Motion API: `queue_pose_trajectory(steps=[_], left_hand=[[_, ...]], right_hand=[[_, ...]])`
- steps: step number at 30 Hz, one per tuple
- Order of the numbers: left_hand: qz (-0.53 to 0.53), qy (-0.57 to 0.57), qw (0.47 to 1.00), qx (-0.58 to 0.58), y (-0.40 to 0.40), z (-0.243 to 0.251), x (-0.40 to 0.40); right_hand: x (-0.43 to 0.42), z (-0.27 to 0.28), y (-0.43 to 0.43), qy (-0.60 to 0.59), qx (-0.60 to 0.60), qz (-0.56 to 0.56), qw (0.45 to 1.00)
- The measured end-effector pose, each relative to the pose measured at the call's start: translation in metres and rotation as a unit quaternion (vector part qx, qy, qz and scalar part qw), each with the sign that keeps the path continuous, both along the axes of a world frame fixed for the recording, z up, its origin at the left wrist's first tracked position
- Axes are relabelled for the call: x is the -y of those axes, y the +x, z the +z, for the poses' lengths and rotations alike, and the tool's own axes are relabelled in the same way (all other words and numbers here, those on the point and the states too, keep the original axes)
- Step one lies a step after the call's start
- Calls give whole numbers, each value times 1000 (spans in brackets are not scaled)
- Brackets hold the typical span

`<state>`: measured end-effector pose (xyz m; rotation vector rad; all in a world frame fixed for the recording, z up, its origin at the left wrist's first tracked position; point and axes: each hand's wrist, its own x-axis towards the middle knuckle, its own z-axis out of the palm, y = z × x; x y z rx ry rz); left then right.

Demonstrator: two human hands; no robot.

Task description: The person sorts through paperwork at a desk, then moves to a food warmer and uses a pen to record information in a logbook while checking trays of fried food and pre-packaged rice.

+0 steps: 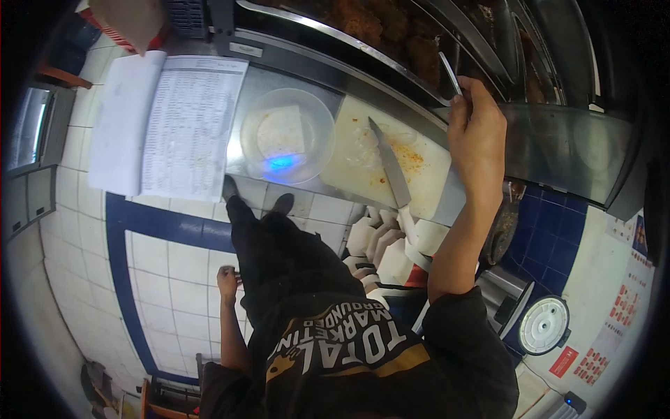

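My right hand (477,118) is raised at the heated display case and grips metal tongs (449,73). Their tips reach in among trays of brown, breaded fried pieces (358,23). Dim light there hides whether the tongs hold anything. Below that hand, a yellowish cutting board (343,165) carries brown crumbs and a large kitchen knife (391,167), its white handle over the near edge. To the board's left sits a round translucent container (324,118) with a square white sheet (280,128) in it. My left hand (228,284) hangs by my thigh, fingers loosely curled.
A stack of printed sheets (191,125) overhangs the steel counter's left end. Folded cartons (390,256) stand below the board. A glass panel (568,152) extends right of the case. A round white lid (544,324) is at right. White tiled floor (175,283) lies left of me.
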<state>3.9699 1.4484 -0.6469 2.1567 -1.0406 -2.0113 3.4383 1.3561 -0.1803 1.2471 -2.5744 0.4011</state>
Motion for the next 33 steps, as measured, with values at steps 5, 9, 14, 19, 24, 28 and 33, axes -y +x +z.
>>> queue_pose_trajectory(steps=[5,9,14,19,24,28,33], left_hand=[[-7,-134,991,-23,-7,76,95],[11,-163,984,-70,3,108,185],[251,-67,919,-296,-1,172,304],[346,-13,861,-372,6,185,404],[297,-6,872,-389,23,187,432],[256,43,891,-372,50,194,423],[169,132,900,-379,81,189,421]], right_hand=[[-8,-30,77,-172,254,41,951],[16,-73,153,-222,531,32,817],[96,-138,223,-356,664,-15,657],[166,-212,240,-412,575,-26,706],[214,-257,234,-462,472,-54,749],[234,-286,219,-475,402,-57,781],[257,-286,203,-447,354,-77,818]])
